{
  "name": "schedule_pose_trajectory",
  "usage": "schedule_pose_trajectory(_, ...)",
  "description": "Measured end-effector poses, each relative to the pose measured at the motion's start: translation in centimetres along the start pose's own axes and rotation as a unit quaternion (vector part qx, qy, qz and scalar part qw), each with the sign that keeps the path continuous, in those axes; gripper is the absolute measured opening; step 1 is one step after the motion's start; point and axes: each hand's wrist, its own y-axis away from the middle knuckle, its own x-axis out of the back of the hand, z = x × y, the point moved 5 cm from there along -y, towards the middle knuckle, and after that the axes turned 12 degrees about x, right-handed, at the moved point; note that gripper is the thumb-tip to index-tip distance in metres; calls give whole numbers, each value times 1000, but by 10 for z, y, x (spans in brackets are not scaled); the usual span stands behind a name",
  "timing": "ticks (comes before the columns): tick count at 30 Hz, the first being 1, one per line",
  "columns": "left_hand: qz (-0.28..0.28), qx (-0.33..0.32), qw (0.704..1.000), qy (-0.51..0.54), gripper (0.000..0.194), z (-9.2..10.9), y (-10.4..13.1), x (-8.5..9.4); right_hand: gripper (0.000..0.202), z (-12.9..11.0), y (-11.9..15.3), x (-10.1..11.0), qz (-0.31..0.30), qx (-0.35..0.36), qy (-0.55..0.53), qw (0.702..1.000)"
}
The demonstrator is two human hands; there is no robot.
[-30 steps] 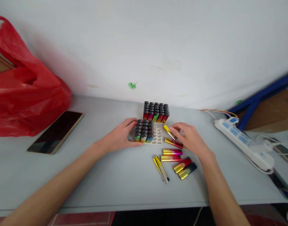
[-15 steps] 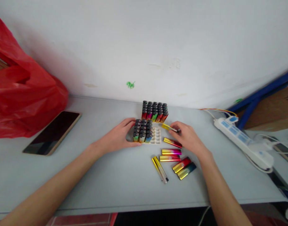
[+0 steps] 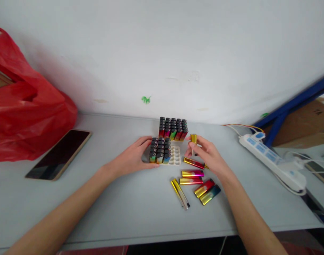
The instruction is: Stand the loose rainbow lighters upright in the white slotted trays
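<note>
My left hand [image 3: 134, 156] grips the left side of a white slotted tray [image 3: 175, 156], thumb at the near corner and fingers at the far one. Lighters with black tops [image 3: 160, 148] stand upright in the tray's left rows, while the slots on its right are bare. Between the thumb and fingers of my right hand [image 3: 210, 156] is a lighter [image 3: 194, 139], held nearly upright with its gold end up, just right of the tray. Several loose lighters [image 3: 193, 173] in gold, red, pink and dark blue lie below that hand.
A full block of upright lighters [image 3: 173, 128] stands behind the tray, near the wall. On the left are a phone [image 3: 59, 154] and a red plastic bag [image 3: 32, 117]. A white power strip [image 3: 273, 163] with cables lies at the right.
My right hand has turned the lighter from lying flat to nearly upright, gold end up. My left hand keeps its grip on the tray. The camera view has shifted slightly.
</note>
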Motion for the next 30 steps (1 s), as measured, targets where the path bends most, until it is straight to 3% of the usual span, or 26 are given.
schedule_pose_trajectory(5,-9,-3,1000,5,80,0,-1,-1,54,8,1,-11,33,-49,-57,997)
schedule_pose_trajectory(11,-12,-7,1000,19,76,1,-1,4,53,6,2,-20,3,-48,-71,996)
schedule_pose_trajectory(17,-29,-14,998,55,70,-5,-3,10,64,2,2,-12,17,-34,39,999)
schedule_pose_trajectory(24,-30,-17,998,51,66,-8,-3,9,48,2,1,-6,82,-7,149,985)
schedule_pose_trajectory(30,-26,-22,998,44,70,-9,-1,7,58,8,-1,-10,71,14,131,989)
